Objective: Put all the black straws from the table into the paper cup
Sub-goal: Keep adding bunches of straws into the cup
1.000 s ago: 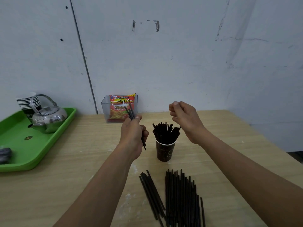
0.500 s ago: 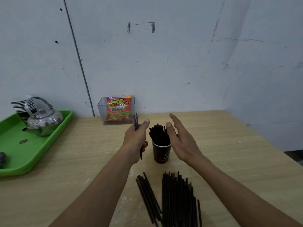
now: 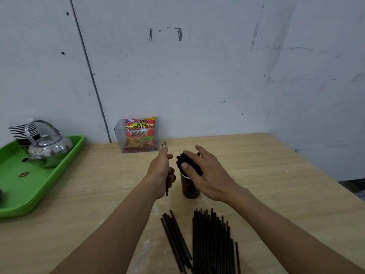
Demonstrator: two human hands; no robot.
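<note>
A dark paper cup (image 3: 190,189) stands mid-table, filled with upright black straws (image 3: 186,162). My right hand (image 3: 205,175) reaches over the cup with straight fingers, touching the right side of that bundle. Just left of the cup, my left hand (image 3: 161,171) grips a few black straws held upright; their tips show above and below the fist. Near the front edge lie two piles of loose black straws: a small slanted one (image 3: 175,238) and a larger one (image 3: 214,242).
A clear plastic box (image 3: 121,144) with a red French Fries packet (image 3: 140,134) stands against the wall. At the left, a green tray (image 3: 39,192) carries a metal kettle (image 3: 49,148) and stacked cups (image 3: 20,129). The table's right edge runs diagonally.
My right hand opened from a raised fist and came down onto the straws in the cup. My left hand shifted slightly right toward the cup, still holding its straws.
</note>
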